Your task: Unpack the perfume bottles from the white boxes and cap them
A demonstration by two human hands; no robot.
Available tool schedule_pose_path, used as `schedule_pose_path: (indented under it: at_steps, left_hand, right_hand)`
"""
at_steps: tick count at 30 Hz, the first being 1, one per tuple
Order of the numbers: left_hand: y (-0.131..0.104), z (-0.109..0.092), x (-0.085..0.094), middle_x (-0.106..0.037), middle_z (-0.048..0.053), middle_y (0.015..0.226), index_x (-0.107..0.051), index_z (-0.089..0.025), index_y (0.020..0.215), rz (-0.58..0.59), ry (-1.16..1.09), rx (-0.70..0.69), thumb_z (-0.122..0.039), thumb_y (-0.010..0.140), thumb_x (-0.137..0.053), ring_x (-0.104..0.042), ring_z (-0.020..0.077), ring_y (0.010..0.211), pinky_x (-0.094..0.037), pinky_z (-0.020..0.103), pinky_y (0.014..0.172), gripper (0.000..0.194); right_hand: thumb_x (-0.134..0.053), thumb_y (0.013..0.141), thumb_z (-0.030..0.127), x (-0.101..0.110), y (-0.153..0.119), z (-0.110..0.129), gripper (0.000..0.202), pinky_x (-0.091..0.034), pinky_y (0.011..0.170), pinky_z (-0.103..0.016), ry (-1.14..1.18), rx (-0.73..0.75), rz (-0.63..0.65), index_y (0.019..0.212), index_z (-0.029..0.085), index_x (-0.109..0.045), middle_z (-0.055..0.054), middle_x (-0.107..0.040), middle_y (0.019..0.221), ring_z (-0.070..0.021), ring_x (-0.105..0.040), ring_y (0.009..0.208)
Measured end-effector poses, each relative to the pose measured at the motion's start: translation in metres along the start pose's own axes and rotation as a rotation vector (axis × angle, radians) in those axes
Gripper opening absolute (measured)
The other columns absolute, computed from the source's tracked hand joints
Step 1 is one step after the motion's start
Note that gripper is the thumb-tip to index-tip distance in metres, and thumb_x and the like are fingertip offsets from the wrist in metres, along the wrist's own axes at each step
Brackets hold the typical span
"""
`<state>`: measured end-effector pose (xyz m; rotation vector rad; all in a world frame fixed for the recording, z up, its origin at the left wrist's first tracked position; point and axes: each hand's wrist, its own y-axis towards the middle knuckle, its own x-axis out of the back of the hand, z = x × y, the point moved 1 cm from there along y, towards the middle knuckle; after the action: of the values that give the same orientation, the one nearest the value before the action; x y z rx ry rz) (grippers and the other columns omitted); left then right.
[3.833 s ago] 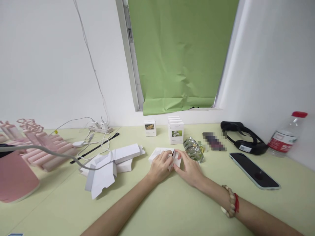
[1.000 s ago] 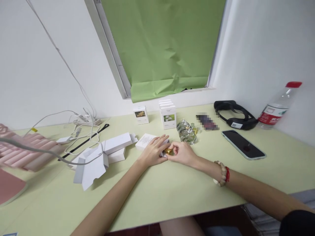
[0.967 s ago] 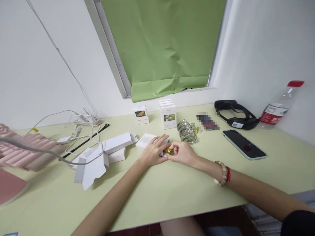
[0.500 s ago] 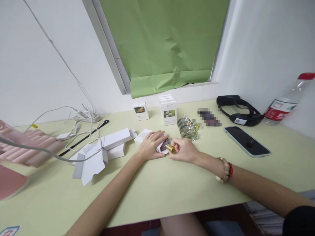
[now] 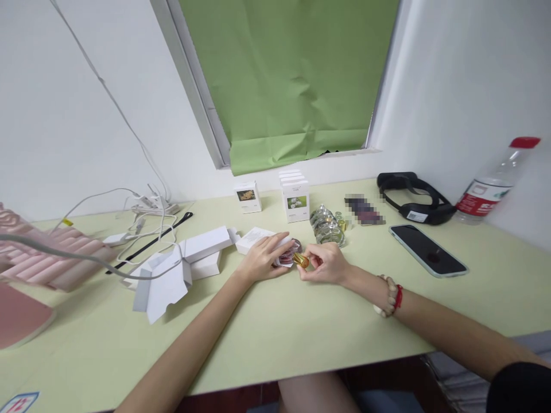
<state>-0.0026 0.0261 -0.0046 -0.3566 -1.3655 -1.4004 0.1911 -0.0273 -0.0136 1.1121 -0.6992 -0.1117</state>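
My left hand (image 5: pixel 263 256) is wrapped over a white box (image 5: pixel 252 236) lying on the pale green table. At the box's right end, a clear glass bottle (image 5: pixel 287 257) with something pinkish around it shows partly past my fingers. My right hand (image 5: pixel 326 263) pinches a shiny gold cap (image 5: pixel 301 260) at the end of that bottle, its fingers curled. Just behind my right hand stand several clear glass bottles (image 5: pixel 328 229) close together. Whether the cap touches the bottle neck is too small to tell.
White boxes with pictures (image 5: pixel 297 206) stand at the back, one (image 5: pixel 248 198) apart. Opened white cartons (image 5: pixel 166 287) and cables lie left. A phone (image 5: pixel 428 250), black headset (image 5: pixel 419 206) and red-capped bottle (image 5: pixel 486 195) are on the right. A grey cable (image 5: pixel 86 256) crosses at left.
The gold cap has shifted slightly right and tilted, and more of the bottle shows beside my left fingers. The whole view has moved a little.
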Motion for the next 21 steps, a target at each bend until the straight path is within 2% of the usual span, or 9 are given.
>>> schedule_pose_path:
  at_steps: [3, 9, 14, 18, 21]
  left_hand:
    - [0.0013, -0.0025, 0.0001, -0.058, 0.014, 0.114, -0.049, -0.015, 0.12, -0.059, 0.03, -0.047, -0.041, 0.081, -0.048, -0.057, 0.0218, 0.1, -0.046, 0.031, 0.082, 0.047]
    - [0.0037, -0.0064, 0.0007, -0.063, 0.011, 0.104, -0.053, -0.014, 0.115, -0.099, 0.144, -0.094, -0.042, 0.081, -0.048, -0.058, 0.0218, 0.097, -0.046, 0.03, 0.076, 0.044]
    - [0.0052, -0.0095, 0.0032, -0.065, 0.008, 0.097, -0.056, -0.017, 0.11, -0.098, 0.168, -0.055, -0.041, 0.08, -0.048, -0.06, 0.0194, 0.087, -0.046, 0.029, 0.07, 0.038]
    - [0.0057, -0.0097, 0.0042, -0.066, 0.007, 0.091, -0.059, -0.017, 0.103, -0.154, 0.153, -0.024, -0.038, 0.078, -0.051, -0.06, 0.0181, 0.081, -0.046, 0.028, 0.066, 0.034]
    - [0.0055, -0.0089, 0.0032, -0.066, 0.007, 0.091, -0.059, -0.018, 0.101, -0.155, 0.145, 0.0, -0.037, 0.078, -0.051, -0.06, 0.0174, 0.08, -0.046, 0.028, 0.068, 0.032]
  right_hand:
    - [-0.058, 0.06, 0.025, 0.0006, 0.0005, -0.0001, 0.015, -0.035, 0.042, -0.017, 0.012, -0.024, 0.039, 0.058, 0.02, -0.044, 0.009, -0.043, 0.041, -0.0047, -0.039, 0.037]
    - [-0.063, 0.064, 0.032, -0.0014, 0.002, 0.0014, 0.019, -0.038, 0.048, -0.018, 0.028, -0.226, 0.147, 0.074, 0.02, -0.053, 0.008, -0.047, 0.05, -0.0062, -0.046, 0.044]
    - [-0.065, 0.066, 0.035, -0.0008, 0.0033, 0.0023, 0.022, -0.039, 0.051, -0.019, -0.003, -0.243, 0.198, 0.079, 0.021, -0.055, 0.007, -0.047, 0.055, -0.0076, -0.048, 0.049]
    - [-0.063, 0.07, 0.031, 0.0017, 0.0061, 0.0034, 0.026, -0.045, 0.061, -0.022, -0.003, -0.249, 0.235, 0.092, 0.022, -0.055, -0.001, -0.057, 0.083, -0.0129, -0.057, 0.074]
    - [-0.058, 0.075, 0.031, 0.0017, 0.0076, 0.0036, 0.028, -0.047, 0.068, -0.025, -0.007, -0.286, 0.307, 0.102, 0.024, -0.054, -0.004, -0.056, 0.103, -0.0172, -0.054, 0.097]
